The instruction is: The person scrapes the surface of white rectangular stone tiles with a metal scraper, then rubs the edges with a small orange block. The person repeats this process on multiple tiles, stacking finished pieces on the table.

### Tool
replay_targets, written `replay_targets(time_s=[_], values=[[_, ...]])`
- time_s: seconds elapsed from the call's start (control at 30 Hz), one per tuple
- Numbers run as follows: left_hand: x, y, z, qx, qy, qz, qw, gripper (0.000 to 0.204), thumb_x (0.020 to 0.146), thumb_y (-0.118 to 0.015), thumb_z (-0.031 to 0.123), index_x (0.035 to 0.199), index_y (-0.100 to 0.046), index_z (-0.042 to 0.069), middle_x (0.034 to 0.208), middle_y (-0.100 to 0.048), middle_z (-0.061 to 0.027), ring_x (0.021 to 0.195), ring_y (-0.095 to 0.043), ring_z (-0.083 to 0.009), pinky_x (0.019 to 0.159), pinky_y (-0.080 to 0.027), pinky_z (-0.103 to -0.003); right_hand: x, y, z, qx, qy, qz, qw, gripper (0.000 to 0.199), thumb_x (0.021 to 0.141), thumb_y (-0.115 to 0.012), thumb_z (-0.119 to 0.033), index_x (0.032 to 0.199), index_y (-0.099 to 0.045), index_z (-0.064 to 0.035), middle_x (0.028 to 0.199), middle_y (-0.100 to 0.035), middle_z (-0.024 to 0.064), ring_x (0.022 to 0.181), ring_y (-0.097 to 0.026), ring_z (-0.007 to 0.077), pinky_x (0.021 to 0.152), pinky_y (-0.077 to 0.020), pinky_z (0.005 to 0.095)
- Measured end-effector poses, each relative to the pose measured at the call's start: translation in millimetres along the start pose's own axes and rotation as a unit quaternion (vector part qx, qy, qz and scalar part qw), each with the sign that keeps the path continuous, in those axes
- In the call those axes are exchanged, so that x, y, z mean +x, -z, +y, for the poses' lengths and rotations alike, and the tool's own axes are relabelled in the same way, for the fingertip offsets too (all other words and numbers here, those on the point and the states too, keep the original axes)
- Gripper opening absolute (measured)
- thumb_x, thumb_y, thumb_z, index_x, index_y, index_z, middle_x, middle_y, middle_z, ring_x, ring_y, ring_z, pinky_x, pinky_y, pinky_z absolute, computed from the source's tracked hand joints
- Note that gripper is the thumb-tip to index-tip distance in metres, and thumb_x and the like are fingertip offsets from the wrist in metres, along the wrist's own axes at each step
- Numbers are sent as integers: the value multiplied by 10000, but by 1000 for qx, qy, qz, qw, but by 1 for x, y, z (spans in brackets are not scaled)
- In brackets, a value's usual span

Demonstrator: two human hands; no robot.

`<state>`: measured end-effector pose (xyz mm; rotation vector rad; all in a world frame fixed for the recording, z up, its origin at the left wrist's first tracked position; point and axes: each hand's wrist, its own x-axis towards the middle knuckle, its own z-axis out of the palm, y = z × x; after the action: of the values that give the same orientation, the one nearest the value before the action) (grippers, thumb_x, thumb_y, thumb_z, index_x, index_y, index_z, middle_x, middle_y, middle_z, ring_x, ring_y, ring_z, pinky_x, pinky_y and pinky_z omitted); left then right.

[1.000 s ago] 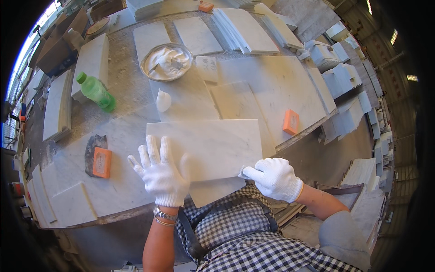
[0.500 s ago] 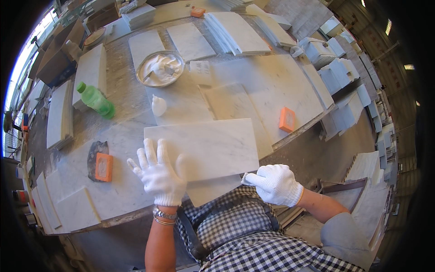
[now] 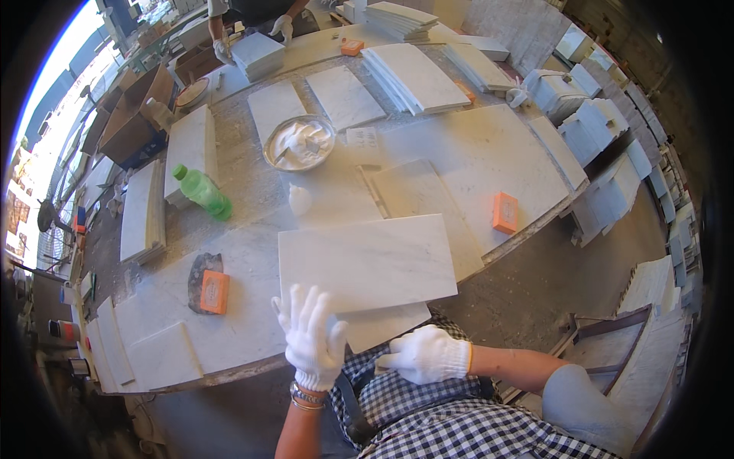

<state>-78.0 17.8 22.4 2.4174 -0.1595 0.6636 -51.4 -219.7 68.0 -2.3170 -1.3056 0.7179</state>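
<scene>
A white marble tile [image 3: 367, 256] with faint grey veins lies before me at the table's near edge, on top of another pale tile [image 3: 386, 325] that juts out towards me. My left hand [image 3: 313, 340], in a white knit glove, is raised at the tile's near left corner, fingers spread and holding nothing; whether it touches the tile I cannot tell. In front of my checked apron [image 3: 413, 405], my right hand [image 3: 428, 355], gloved too, is closed. A small dull-coloured bit shows at its fingertips, too little to name.
Beyond the tile stand a small white bottle [image 3: 300, 200] and a bowl of white paste [image 3: 300, 144]. A green bottle [image 3: 202, 193] and orange blocks [image 3: 215, 292] lie about. Tile stacks [image 3: 413, 76] line the far side, where a co-worker's gloved hands [image 3: 283, 28] show.
My left hand has drawn back from the tile's left part towards me. The right hand has moved left and nearer my apron. The view has shifted, bringing a co-worker in at the top.
</scene>
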Motion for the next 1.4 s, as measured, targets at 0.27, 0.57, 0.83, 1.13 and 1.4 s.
replay_targets(time_s=[0.27, 0.57, 0.83, 1.13, 1.4], values=[[-67, 6, 50, -118, 32, -55, 991, 559, 733, -906, 195, 1232, -692, 58, 1212, -723, -141, 1240, -656, -370, 1172, -358, -612, -6, 0, -4, 141, 4, 228, 963, 313, 854, -707, -142, 1156, -764, -202, 838, -668, 73, 728, -681, 278, 634, -562, 391], [-53, 22, 22, -87, 31, -22, 995, 357, 727, -820, 5, 1066, -748, 90, 988, -759, -89, 956, -748, -276, 1101, -465, -576, 4, 10, -19, 58, 32, 249, 966, 328, 864, -751, -240, 1175, -708, -145, 931, -692, 81, 828, -686, 304, 711, -567, 425], [-17, 14, -97, 171, 194, 99, 961, 493, 900, -741, 126, 1367, -595, 64, 1300, -670, -123, 1232, -612, -320, 1168, -344, -629, -6, 43, 40, -197, -134, 336, 911, 695, 845, -777, -405, 1381, -586, -6, 1400, -561, 219, 1340, -495, 421, 1092, -414, 521], [-58, 3, -83, 96, 218, 71, 969, 543, 931, -710, 127, 1437, -553, 7, 1497, -530, -246, 1400, -487, -424, 1214, -259, -624, 74, 57, 39, -199, -296, 85, 930, 1052, 943, -536, -677, 1620, -204, 57, 1681, -76, 358, 1574, -15, 518, 1191, -58, 751], [-73, 10, -14, -109, 344, 70, 930, 510, 1006, -627, 125, 1462, -515, -71, 1453, -577, -267, 1325, -581, -383, 1156, -414, -466, 199, 55, -21, -195, -16, 81, 977, 884, 923, -586, -662, 1550, -450, -54, 1640, -327, 287, 1542, -247, 474, 1170, -210, 720]])
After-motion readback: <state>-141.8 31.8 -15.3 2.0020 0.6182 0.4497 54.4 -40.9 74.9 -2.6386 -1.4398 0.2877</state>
